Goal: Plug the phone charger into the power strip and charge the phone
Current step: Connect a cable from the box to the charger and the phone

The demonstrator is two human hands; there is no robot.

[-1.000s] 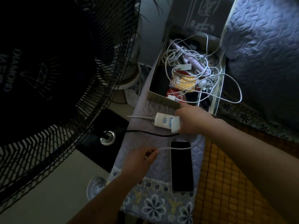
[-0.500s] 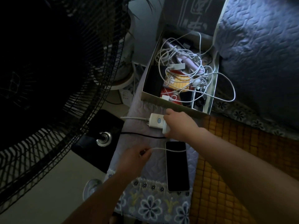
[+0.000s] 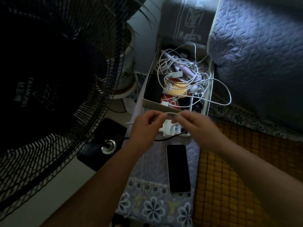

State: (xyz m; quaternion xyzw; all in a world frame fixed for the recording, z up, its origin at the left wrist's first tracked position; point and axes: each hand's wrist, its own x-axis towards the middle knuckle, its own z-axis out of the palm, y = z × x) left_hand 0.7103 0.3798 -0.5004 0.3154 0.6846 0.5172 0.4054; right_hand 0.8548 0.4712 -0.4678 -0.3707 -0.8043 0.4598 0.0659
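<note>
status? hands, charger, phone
Left hand and right hand both pinch the white cable above the power strip. Charger sits in strip. Phone face up, unplugged. Nothing blocking.

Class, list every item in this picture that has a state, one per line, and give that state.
phone: flat on the quilted cover, screen dark, no cable in it.
charger: white block sitting on the power strip, apparently plugged in.
power strip: lying on the cover, partly hidden by the hands.
white cable: held stretched between both hands.
left hand: pinching the cable.
right hand: pinching the cable, blurred.
box: open, full of tangled cables.
</note>
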